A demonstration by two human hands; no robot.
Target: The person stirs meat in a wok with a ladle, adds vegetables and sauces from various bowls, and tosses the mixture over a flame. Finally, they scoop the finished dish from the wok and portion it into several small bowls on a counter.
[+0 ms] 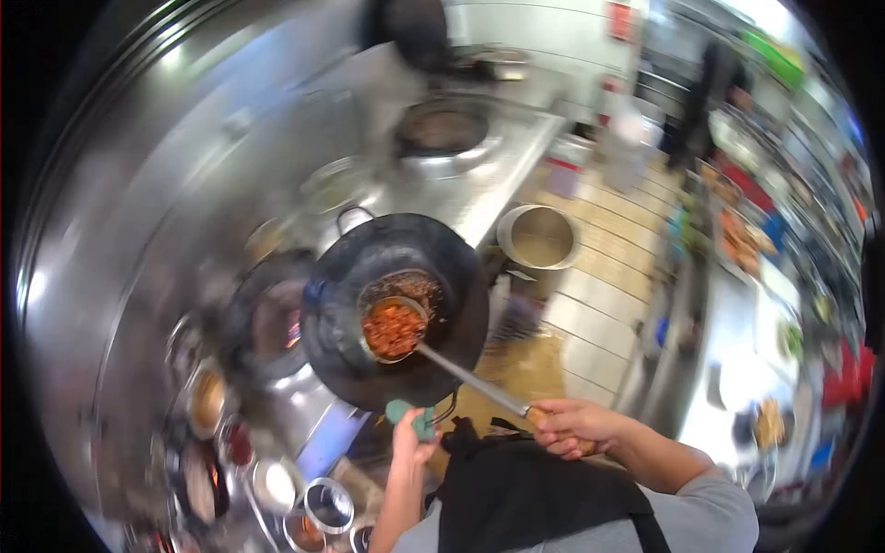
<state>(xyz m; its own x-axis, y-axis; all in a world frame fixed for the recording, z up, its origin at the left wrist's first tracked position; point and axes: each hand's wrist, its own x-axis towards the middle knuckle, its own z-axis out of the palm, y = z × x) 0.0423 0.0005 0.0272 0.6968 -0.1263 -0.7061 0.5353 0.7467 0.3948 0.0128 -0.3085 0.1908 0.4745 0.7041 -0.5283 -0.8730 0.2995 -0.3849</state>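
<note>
1. Wok (pixel 452 313), dark and deep with two loop handles, sits at the dial's centre for the directions below. Its near loop is at five o'clock, its far one at eleven. I cannot tell whether it rests on the steel or is lifted.
2. Inside it, a ladle (pixel 475 378) holds glistening reddish pieces (pixel 394 329); dark, crumbly bits cling to the wok beyond its bowl.
3. Left hand (pixel 412 441): fingers closed around a green cloth (pixel 410 417) at the near loop.
4. Right hand (pixel 572 427): curled firmly round the ladle's wooden grip, at four o'clock.
5. Steel cooktop (pixel 415 189) runs up towards twelve, with a round burner opening (pixel 445 127) between twelve and one.
6. Another dark wok (pixel 263 313) lies at nine; small bowls (pixel 275 486) cluster between seven and eight.
7. At two, a pot (pixel 544 217) contains brownish liquid.
8. Pale tiled floor (pixel 595 332) and a blurred worktop (pixel 719 341) lie towards three.
</note>
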